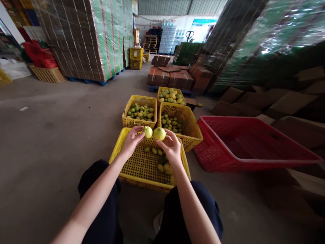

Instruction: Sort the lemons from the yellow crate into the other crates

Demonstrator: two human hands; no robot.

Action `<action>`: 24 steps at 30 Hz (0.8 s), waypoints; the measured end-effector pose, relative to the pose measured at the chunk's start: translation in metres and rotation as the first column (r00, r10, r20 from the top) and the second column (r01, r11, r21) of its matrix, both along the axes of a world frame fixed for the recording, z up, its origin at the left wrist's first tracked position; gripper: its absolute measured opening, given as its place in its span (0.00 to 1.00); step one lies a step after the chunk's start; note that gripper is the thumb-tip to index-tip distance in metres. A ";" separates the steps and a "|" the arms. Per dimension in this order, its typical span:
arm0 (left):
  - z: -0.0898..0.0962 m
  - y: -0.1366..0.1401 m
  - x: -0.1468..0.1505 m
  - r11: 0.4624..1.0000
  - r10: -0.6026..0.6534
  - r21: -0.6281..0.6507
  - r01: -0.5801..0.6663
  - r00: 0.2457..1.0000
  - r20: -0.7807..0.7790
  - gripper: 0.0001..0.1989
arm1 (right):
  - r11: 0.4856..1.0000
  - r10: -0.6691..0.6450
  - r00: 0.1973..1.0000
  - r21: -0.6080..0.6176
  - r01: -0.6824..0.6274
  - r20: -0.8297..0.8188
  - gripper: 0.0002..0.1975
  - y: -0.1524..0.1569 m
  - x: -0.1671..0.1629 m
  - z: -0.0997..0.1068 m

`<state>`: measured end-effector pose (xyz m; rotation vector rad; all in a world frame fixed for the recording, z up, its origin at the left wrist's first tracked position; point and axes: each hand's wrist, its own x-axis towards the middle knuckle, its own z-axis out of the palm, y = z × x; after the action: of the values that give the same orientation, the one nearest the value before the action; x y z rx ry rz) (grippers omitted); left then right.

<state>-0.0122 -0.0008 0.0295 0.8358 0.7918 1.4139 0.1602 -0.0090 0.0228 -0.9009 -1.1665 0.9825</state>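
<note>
My left hand (133, 139) pinches a pale yellow-green lemon (147, 132) between thumb and fingers. A slightly larger yellow lemon (159, 134) is gripped in my right hand (172, 145). The two fruits are held up side by side, close together, above the near end of a cluster of crates. Below my hands lies a wide yellow plastic crate (137, 166) with a perforated bottom. Several loose lemons (166, 167) rest on its right side, partly hidden by my right hand and wrist.
Behind stand a left yellow crate (140, 122), a right yellow crate (191, 134) and a far yellow crate (159, 98), all holding lemons. A large red basket (215, 159) sits at the right. Wrapped pallet stacks (109, 40) and flattened cardboard (180, 81) stand farther back.
</note>
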 end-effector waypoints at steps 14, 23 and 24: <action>-0.006 0.008 -0.002 0.999 0.004 -0.034 -0.010 0.986 -0.164 0.17 | 0.982 0.041 0.999 -0.182 -0.043 -0.020 0.26 0.002 -0.011 -0.009; -0.006 0.009 -0.001 0.978 -0.030 -0.202 0.044 0.997 0.072 0.12 | 0.954 0.051 0.971 -0.276 -0.116 -0.232 0.18 0.001 -0.010 -0.003; -0.006 0.009 -0.001 0.979 -0.033 -0.200 0.047 0.997 0.074 0.11 | 0.951 0.057 0.966 -0.282 -0.129 -0.251 0.17 0.001 -0.009 -0.003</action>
<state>-0.0134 0.0077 0.0238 0.6396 0.8443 1.2963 0.1511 -0.0076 0.0194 -0.9375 -0.8752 1.3308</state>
